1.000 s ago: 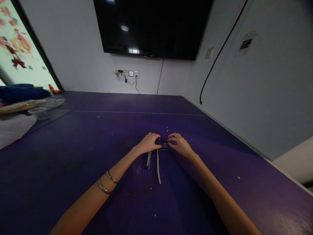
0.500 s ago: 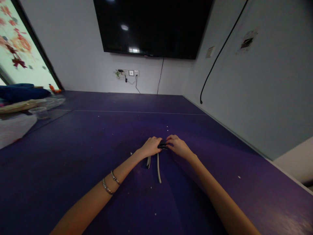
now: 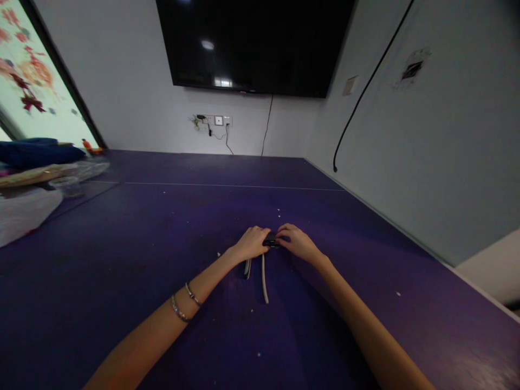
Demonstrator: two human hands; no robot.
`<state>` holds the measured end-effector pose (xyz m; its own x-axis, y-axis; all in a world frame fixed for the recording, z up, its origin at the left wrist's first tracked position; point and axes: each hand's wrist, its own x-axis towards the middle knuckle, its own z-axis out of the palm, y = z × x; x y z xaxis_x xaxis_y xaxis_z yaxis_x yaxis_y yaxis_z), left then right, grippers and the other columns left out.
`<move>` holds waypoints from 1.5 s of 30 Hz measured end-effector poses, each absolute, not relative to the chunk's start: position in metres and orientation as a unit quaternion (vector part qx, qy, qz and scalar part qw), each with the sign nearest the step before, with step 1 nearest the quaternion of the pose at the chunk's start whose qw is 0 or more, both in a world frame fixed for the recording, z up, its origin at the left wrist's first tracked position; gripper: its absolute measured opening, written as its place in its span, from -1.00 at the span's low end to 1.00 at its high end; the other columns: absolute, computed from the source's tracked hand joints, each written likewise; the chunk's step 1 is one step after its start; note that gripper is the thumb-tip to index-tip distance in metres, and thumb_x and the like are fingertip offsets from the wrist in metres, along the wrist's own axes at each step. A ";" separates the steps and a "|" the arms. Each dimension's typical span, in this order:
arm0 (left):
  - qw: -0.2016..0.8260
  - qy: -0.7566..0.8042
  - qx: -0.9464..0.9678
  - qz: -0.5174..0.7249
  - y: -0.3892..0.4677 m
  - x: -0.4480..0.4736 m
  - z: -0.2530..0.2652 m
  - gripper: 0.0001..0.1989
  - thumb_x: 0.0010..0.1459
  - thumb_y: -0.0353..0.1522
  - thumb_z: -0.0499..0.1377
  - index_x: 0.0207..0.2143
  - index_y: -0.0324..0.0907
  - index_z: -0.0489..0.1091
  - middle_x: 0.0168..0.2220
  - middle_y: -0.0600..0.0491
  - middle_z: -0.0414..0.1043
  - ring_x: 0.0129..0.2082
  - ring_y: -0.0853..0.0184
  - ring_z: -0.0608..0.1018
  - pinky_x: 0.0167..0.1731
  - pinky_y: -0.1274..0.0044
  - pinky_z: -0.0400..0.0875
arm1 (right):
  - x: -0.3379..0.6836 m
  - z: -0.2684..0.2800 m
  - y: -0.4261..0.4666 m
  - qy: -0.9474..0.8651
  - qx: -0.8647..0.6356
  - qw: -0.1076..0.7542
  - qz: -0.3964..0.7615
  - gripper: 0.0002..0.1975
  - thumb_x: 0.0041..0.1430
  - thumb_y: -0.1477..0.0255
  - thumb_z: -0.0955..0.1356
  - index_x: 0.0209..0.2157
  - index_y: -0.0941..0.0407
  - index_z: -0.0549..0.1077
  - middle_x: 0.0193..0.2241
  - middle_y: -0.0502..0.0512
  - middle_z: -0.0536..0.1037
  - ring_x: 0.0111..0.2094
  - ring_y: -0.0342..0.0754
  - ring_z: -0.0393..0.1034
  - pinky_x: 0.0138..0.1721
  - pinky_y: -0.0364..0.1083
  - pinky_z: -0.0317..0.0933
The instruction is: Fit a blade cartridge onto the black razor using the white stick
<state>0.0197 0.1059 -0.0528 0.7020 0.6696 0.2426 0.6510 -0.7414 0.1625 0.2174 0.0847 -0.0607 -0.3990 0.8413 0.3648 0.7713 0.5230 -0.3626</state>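
Observation:
My left hand [image 3: 252, 244] is closed on the left end of a small black object [image 3: 271, 242], low over the purple surface. From the other side, my right hand [image 3: 296, 241] pinches at the object's right end with bent fingers. The object's exact kind is too small to make out. A pale strip [image 3: 265, 279] hangs or lies below it, curving toward me. Beside that, a shorter light strip with a dark edge [image 3: 247, 268] shows under my left hand; its upper part is hidden.
The purple tabletop [image 3: 170, 233] carries small white scraps. Blue cloth [image 3: 38, 154], plastic bags [image 3: 30, 211], a clear cup [image 3: 69, 187] and an orange item [image 3: 91, 147] sit at the left. A black cable [image 3: 368, 86] hangs at the right wall, and a television [image 3: 255, 46] is behind.
Both hands stay at the black object in nearly the same pose. Only a very slight shift of the whole view shows.

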 end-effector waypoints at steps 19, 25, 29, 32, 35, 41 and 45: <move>0.069 0.369 0.916 0.143 0.108 0.020 -0.055 -0.61 0.01 -0.38 0.16 -0.06 -0.24 0.29 -0.13 -0.11 0.43 -0.11 0.16 0.44 -0.12 0.37 0.30 | 0.207 -0.063 0.079 -0.841 -0.478 0.248 0.052 -0.83 0.11 0.45 0.32 -0.29 0.02 0.55 -0.22 0.08 0.46 -0.16 -0.06 0.32 -0.15 -0.05 0.25; 0.069 0.366 0.917 0.143 0.110 0.020 -0.058 -0.56 0.01 -0.37 0.17 -0.02 -0.25 0.27 -0.07 -0.13 0.40 -0.07 0.16 0.43 -0.07 0.38 0.28 | 0.207 -0.065 0.078 -0.843 -0.478 0.241 0.045 -0.82 0.10 0.47 0.32 -0.30 0.02 0.55 -0.21 0.07 0.47 -0.17 -0.06 0.33 -0.16 -0.08 0.25; 0.064 0.366 0.917 0.145 0.111 0.020 -0.060 -0.55 0.01 -0.36 0.17 -0.01 -0.25 0.27 -0.07 -0.12 0.41 -0.07 0.16 0.43 -0.08 0.38 0.29 | 0.204 -0.064 0.077 -0.839 -0.486 0.243 0.041 -0.82 0.11 0.47 0.31 -0.31 0.02 0.55 -0.23 0.07 0.48 -0.18 -0.07 0.33 -0.20 -0.10 0.26; 0.062 0.364 0.917 0.148 0.111 0.020 -0.060 -0.58 0.01 -0.35 0.18 -0.04 -0.25 0.28 -0.10 -0.11 0.42 -0.09 0.16 0.45 -0.10 0.40 0.30 | 0.201 -0.061 0.074 -0.837 -0.491 0.239 0.028 -0.82 0.12 0.47 0.30 -0.32 0.03 0.55 -0.26 0.07 0.49 -0.19 -0.07 0.33 -0.22 -0.11 0.27; 0.064 0.366 0.917 0.145 0.110 0.020 -0.059 -0.63 0.01 -0.35 0.18 -0.09 -0.24 0.31 -0.14 -0.10 0.43 -0.11 0.16 0.46 -0.12 0.40 0.31 | 0.198 -0.059 0.071 -0.843 -0.486 0.230 0.009 -0.83 0.13 0.48 0.29 -0.35 0.05 0.54 -0.28 0.07 0.48 -0.20 -0.07 0.33 -0.24 -0.12 0.27; 0.070 0.373 0.915 0.140 0.107 0.020 -0.054 -0.68 0.01 -0.36 0.18 -0.14 -0.21 0.32 -0.17 -0.09 0.44 -0.14 0.16 0.47 -0.14 0.40 0.32 | 0.195 -0.060 0.072 -0.843 -0.489 0.224 -0.010 -0.86 0.13 0.49 0.29 -0.37 0.07 0.51 -0.30 0.07 0.46 -0.21 -0.08 0.31 -0.25 -0.13 0.27; 0.069 0.370 0.915 0.144 0.106 0.019 -0.054 -0.71 0.02 -0.37 0.17 -0.16 -0.20 0.33 -0.18 -0.08 0.45 -0.16 0.17 0.47 -0.16 0.41 0.32 | 0.193 -0.063 0.073 -0.840 -0.497 0.217 -0.026 -0.87 0.13 0.49 0.29 -0.39 0.09 0.49 -0.31 0.09 0.46 -0.21 -0.06 0.30 -0.26 -0.13 0.27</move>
<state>0.0192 0.1065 -0.0535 0.6846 0.6972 0.2125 0.6572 -0.7166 0.2338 0.1929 0.0733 -0.0626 -0.4125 0.8228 0.3909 0.8454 0.5056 -0.1723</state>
